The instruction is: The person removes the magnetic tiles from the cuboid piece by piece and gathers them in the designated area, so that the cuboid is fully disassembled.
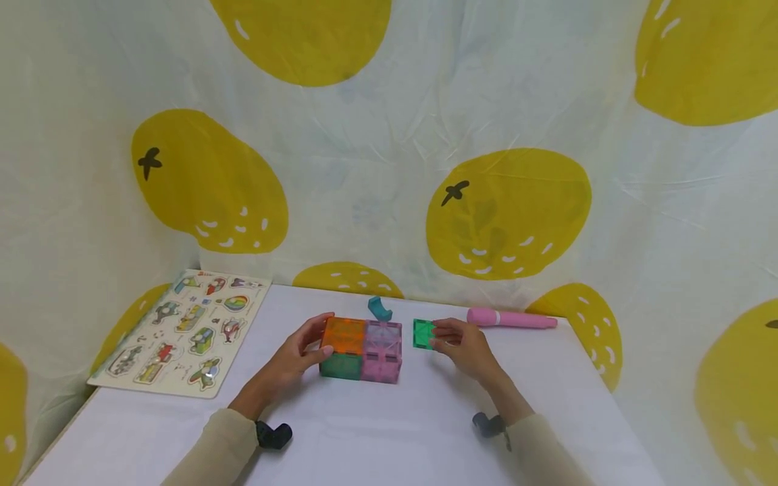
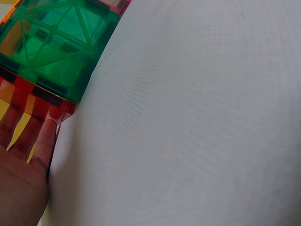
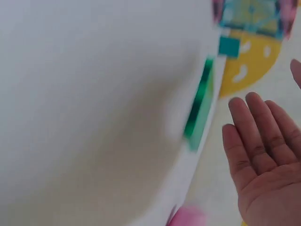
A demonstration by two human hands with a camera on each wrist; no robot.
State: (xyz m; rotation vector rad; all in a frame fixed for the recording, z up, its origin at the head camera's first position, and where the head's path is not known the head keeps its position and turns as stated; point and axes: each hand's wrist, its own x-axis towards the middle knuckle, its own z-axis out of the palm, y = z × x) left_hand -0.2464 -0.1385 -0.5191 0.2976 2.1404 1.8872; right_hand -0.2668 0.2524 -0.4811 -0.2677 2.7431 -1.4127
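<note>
- Orange, lilac, green and pink translucent panels formed the tile block (image 1: 361,349), which stood on the worktop (image 1: 419,425) before the middle of its back edge, presumably so that both arms could reach it.
- Left hand (image 1: 298,354) was clamped on the block's left end, thumb at the front, other fingers behind. The left wrist view showed three fingers against a red end panel. This grip probably served to steady the block while leaving most of its top and front uncovered.
- Right hand (image 1: 463,345) was well apart from the left, thumb and fingers spread at the right side of a loose green tile (image 1: 422,334). Actual contact could not be confirmed; the right wrist view showed straight fingers beside the tile. Such a side approach would suit so thin a piece.
- Green tile was to the right of the block, apart from it. Whether it lay flat or tilted could not be determined.
- Teal curved piece (image 1: 379,309) lay just behind the block, near the back edge.
- Pink pen-shaped object (image 1: 510,318) lay along the back edge by the right corner; puzzle board (image 1: 213,310) occupied the back left corner. Both appeared set aside, outside the hands' working area.
</note>
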